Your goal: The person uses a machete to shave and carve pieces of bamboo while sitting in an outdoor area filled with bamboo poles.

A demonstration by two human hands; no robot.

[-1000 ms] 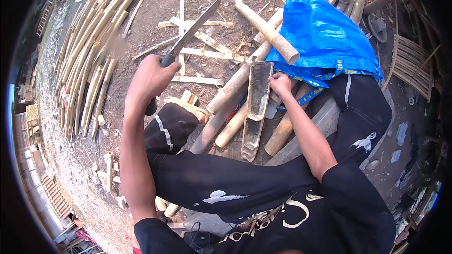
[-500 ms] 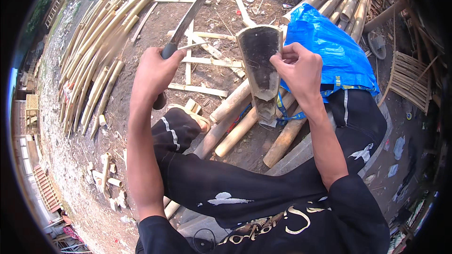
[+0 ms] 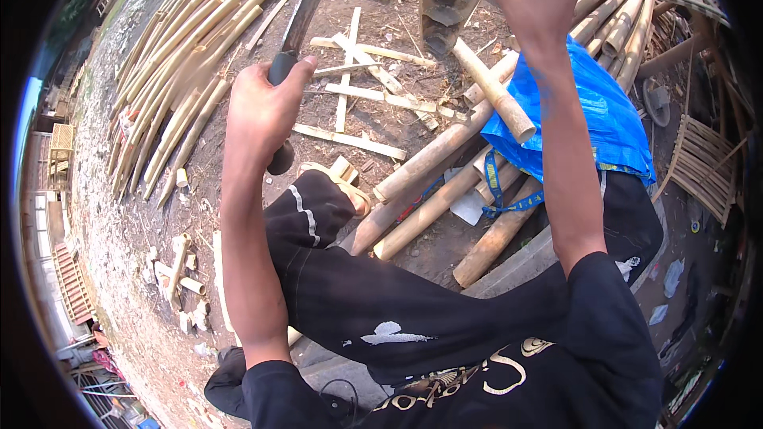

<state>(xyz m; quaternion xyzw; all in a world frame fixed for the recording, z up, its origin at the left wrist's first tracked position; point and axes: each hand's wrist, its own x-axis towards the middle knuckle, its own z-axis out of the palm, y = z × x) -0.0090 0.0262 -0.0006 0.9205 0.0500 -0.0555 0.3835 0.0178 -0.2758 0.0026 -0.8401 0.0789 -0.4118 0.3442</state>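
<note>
My left hand (image 3: 262,115) is closed around the dark handle of a machete (image 3: 308,12). Its long blade slants up past the top edge of the picture, and the handle's rounded end shows below my fist. Up at the top edge, my right hand (image 3: 534,0) pinches the side of a dark, trough-shaped piece (image 3: 447,9) with pale edges, narrowing downward. Much of this piece is cut off by the frame. A thin pale strip (image 3: 346,69) shows beside my left hand; whether I touch it, I cannot tell.
Bamboo poles (image 3: 183,63) lie heaped at the left. Cut bamboo lengths (image 3: 429,214) rest between my legs, near a blue tarp sheet (image 3: 612,119) over my right leg. Crossed slats (image 3: 381,107) lie on the dirt ahead. A slatted bamboo panel (image 3: 703,167) stands at right.
My right hand has lifted the dark piece up and away, partly out of view, uncovering a short bamboo length behind it. My left hand keeps the machete, slightly higher in the picture.
</note>
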